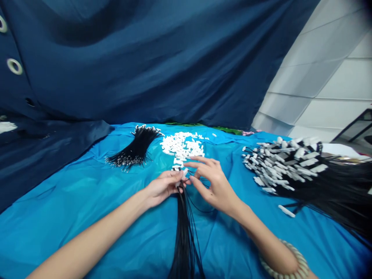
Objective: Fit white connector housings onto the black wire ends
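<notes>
My left hand (pixel 164 188) is closed, its thumb and fingers pinching a small white plastic connector (pixel 185 173) with black wires at it. From beneath that hand a bundle of long black wires (pixel 183 232) runs down toward me. My right hand (pixel 213 180) hovers just right of the connector, fingers spread and thumb near the left fingertips. Thin black wires pass close under its thumb; whether it touches one cannot be made out. Just beyond both hands lies a pile of loose white connectors (pixel 181 145).
A bunch of short black wires (pixel 135 149) with metal tips lies at the back left. On the right rests a large heap of black wires ending in white connectors (pixel 286 164). Blue cloth (pixel 95 209) covers the surface, and a dark blue curtain (pixel 151 66) hangs behind.
</notes>
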A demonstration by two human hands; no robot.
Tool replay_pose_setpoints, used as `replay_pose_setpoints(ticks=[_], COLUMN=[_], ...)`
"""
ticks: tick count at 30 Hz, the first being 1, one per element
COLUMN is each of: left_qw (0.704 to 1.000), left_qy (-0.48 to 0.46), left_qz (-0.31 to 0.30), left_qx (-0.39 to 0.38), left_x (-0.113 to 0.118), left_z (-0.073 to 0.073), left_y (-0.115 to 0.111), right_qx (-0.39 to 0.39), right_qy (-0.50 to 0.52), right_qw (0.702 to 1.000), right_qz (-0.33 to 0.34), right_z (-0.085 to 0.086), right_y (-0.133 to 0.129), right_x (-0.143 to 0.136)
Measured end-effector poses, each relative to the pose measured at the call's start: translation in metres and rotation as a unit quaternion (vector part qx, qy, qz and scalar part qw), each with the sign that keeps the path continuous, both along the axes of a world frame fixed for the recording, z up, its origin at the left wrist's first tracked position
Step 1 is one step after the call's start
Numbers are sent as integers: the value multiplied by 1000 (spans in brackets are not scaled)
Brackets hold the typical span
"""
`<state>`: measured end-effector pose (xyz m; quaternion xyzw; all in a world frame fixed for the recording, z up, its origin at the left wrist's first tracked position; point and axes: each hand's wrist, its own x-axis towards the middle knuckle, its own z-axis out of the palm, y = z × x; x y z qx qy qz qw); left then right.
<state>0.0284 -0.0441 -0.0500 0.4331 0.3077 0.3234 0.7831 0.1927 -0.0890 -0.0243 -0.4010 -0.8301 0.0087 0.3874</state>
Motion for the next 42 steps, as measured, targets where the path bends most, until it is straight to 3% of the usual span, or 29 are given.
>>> replay_pose_setpoints(ticks=[5, 12, 17, 21, 27, 33, 42], left_qw=[1000, 1000, 997, 994, 993, 993, 993], left_qy=[6, -4, -14, -15, -24, -33, -37], left_qz=[2, 12, 71, 107, 111, 108, 103], left_qx=[7, -1, -22, -29, -21, -45, -44], left_x=[0, 1, 2, 2, 2, 1, 2], left_z=[0, 2, 3, 3, 1, 0, 2], left_y=[0, -1, 2, 4, 4, 5, 6], right_qx=[-77, -75, 3, 61, 108, 233, 323], right_qy=[105, 110, 70, -26, -126, -137, -169], right_qw=[989, 989, 998, 998, 984, 956, 928], right_qz=[67, 60, 7, 10, 59, 110, 82], right_z=[-2, -4, -3, 2, -3, -8, -6], right_y=[2, 2, 2, -1, -2, 0, -1], right_x=[-1, -4, 0, 5, 2, -3, 0])
